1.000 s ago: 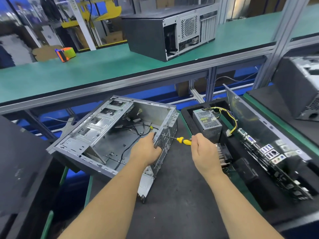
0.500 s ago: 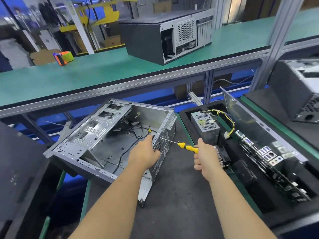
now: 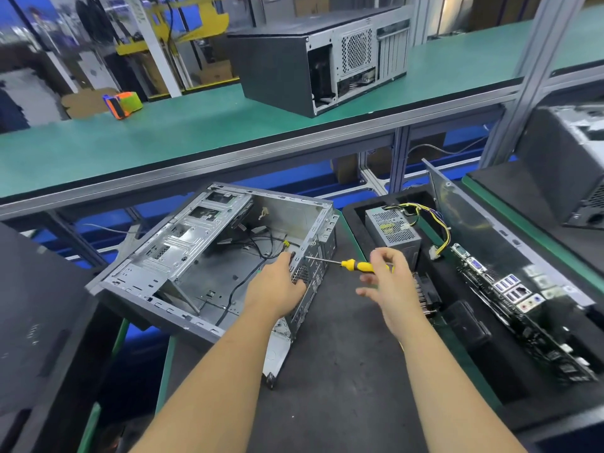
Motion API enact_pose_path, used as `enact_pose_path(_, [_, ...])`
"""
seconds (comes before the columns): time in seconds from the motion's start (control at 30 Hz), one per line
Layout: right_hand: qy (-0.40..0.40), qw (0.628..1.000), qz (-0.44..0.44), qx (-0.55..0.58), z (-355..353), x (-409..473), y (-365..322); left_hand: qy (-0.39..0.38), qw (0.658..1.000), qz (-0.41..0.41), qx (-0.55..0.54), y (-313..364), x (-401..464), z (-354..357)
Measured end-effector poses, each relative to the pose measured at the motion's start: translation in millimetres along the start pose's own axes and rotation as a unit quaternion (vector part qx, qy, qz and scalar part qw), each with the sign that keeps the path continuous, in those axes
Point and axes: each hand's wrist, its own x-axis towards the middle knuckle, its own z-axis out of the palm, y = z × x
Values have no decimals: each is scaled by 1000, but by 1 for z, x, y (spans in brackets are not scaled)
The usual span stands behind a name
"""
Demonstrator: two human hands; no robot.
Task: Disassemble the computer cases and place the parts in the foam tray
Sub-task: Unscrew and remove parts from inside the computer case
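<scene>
An open grey computer case [image 3: 202, 266] lies on its side on the dark mat, with loose black cables inside. My left hand [image 3: 277, 286] grips the edge of its rear panel. My right hand [image 3: 385, 279] pinches the end of a yellow-handled screwdriver [image 3: 356, 265] with thumb and forefinger, the other fingers spread. The screwdriver's tip touches the rear panel near the top corner. To the right, the black foam tray [image 3: 359, 220] holds a power supply [image 3: 392, 230] with yellow wires, a motherboard [image 3: 523, 308], a heatsink [image 3: 425, 295] and an upright side panel [image 3: 474, 230].
A closed computer case [image 3: 320, 57] and an orange-green tape roll [image 3: 122, 104] stand on the green upper shelf [image 3: 163, 142]. Another case [image 3: 572, 165] sits at the far right. A black panel [image 3: 39, 305] fills the left. Shelf posts rise at the back right.
My right hand has gone from a full fist round the screwdriver handle to a fingertip pinch with fingers spread. My left hand stays on the case's rear panel.
</scene>
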Motion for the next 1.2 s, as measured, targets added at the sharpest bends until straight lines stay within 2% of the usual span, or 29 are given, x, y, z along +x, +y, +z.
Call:
enact_pose_path(0.07, [-1,993,77,-94,-5,6,-6,1,1000,0,0,0,0,-1])
enact_pose_path(0.1, [4,985,81,-153,-7,8,-7,0,1000,-1,0,1,0,-1])
enact_pose_path(0.17, [16,975,12,-223,-10,11,-5,-1,1000,-3,1,1,0,-1])
enact_pose_path(0.27, [-8,958,-143,-248,-13,4,-2,-1,1000,-3,3,1,0,-1])
enact_pose_path(0.37, [-28,961,-180,-206,-12,-2,1,-1,1000,-6,1,2,0,-2])
enact_pose_path(0.47, [-7,986,-136,-91,-9,-4,3,-3,1000,-7,-2,2,0,-2])
enact_pose_path(0.53, [1,994,-94,-63,-7,-4,0,-3,1000,-7,-4,2,-1,-2])
enact_pose_path(0.57, [-6,997,-56,-58,-5,-4,-3,-3,1000,-7,-3,2,-1,-2])
enact_pose_path(0.67, [-4,990,137,-32,-2,0,-14,-4,1000,-11,-1,2,0,-2])
enact_pose_path(0.73, [19,978,196,-63,-2,2,-13,-7,1000,-13,-3,2,0,-2])
enact_pose_path(0.8, [37,982,156,-97,-1,2,-10,-7,1000,-13,-6,2,0,-2])
enact_pose_path(0.87, [36,985,30,-166,-2,2,-5,-6,1000,-13,-5,3,0,-1])
enact_pose_path(0.93, [16,964,-109,-242,-6,-2,-4,-7,1000,-15,-2,3,0,-2])
enact_pose_path(1.0, [5,952,-181,-246,-7,-6,-3,-7,1000,-16,-2,2,1,-2])
enact_pose_path(1.1, [8,966,-181,-185,-4,-8,-1,-9,1000,-14,-5,2,0,-2])
enact_pose_path(1.2, [11,996,-67,-55,1,-8,-7,-11,1000,-13,-5,3,-1,-3])
